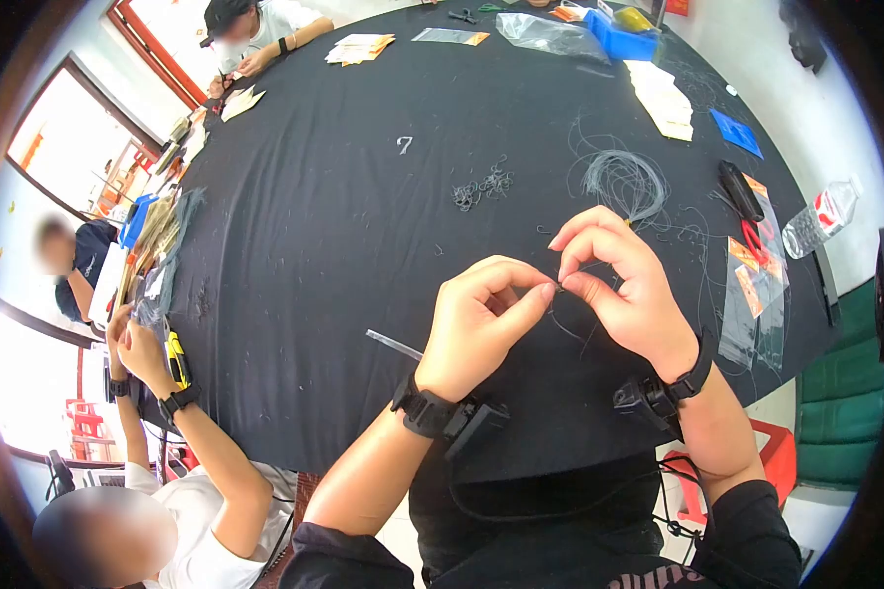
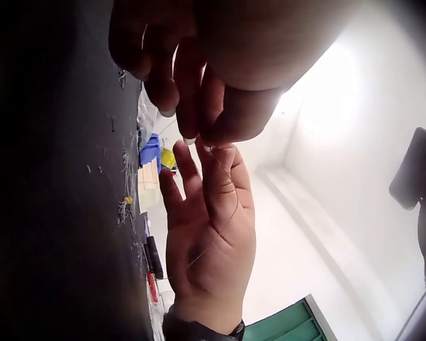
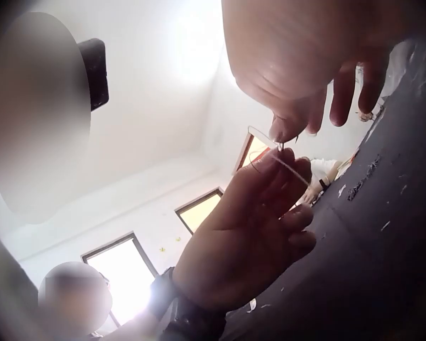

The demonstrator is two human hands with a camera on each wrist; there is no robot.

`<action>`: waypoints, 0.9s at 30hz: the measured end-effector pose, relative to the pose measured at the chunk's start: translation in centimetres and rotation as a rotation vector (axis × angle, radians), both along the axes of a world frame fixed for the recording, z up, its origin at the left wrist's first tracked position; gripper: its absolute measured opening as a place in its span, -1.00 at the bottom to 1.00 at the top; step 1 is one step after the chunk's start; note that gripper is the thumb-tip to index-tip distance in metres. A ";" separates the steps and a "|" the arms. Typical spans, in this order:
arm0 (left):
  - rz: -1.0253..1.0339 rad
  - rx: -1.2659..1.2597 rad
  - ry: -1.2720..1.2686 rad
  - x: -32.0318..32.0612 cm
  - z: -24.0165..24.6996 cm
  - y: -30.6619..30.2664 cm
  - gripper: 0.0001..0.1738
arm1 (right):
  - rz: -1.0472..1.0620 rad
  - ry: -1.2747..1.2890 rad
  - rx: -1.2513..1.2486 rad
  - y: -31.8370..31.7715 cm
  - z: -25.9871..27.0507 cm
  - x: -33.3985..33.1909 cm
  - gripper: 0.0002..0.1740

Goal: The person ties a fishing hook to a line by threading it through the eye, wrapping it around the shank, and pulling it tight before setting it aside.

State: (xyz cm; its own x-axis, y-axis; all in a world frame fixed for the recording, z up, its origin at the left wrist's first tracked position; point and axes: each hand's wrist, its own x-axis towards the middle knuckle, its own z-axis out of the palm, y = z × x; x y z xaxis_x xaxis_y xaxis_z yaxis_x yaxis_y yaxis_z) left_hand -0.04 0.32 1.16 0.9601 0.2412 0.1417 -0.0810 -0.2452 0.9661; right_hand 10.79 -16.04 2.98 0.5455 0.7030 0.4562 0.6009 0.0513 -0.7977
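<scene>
At the near part of the table my left hand (image 1: 481, 319) and right hand (image 1: 629, 290) meet fingertip to fingertip. The left thumb and forefinger pinch a tiny fish hook (image 3: 281, 146), mostly hidden by the fingers. From the same spot a thin clear fishing line (image 3: 292, 169) curves out, and my right thumb and forefinger pinch it. In the left wrist view the line runs down across the right palm. Beyond the hands lie a loose pile of small dark hooks (image 1: 481, 187) and a coil of clear line (image 1: 624, 185).
On the right are red-handled scissors (image 1: 753, 240), a black case (image 1: 741, 190), plastic packets (image 1: 753, 319) and a water bottle (image 1: 821, 218). A pale strip (image 1: 393, 344) lies by my left wrist. Other people sit at the left and far side. A blue box (image 1: 621, 37) stands far back.
</scene>
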 end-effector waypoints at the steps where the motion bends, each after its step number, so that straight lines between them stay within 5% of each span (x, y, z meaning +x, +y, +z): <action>1: -0.018 -0.029 -0.001 0.1 -0.2 0.0 -0.84 | 0.002 0.028 0.002 0.0 -0.1 0.0 -0.89; 6: -0.146 -0.302 0.053 0.0 -0.4 -0.3 -0.78 | 0.028 0.110 0.013 0.1 -0.7 -0.2 -0.90; 27: -0.145 -0.167 0.112 -0.2 0.1 0.0 -0.71 | -0.039 -0.272 -0.062 -0.1 0.4 0.4 -0.76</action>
State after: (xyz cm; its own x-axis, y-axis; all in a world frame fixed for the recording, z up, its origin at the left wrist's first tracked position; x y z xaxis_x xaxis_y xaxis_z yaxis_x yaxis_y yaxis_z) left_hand -0.21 0.32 1.26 0.9938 0.1108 0.0018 0.0066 -0.0754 0.9971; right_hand 11.22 -16.10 3.42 0.4362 0.7151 0.5463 0.7939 -0.0201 -0.6077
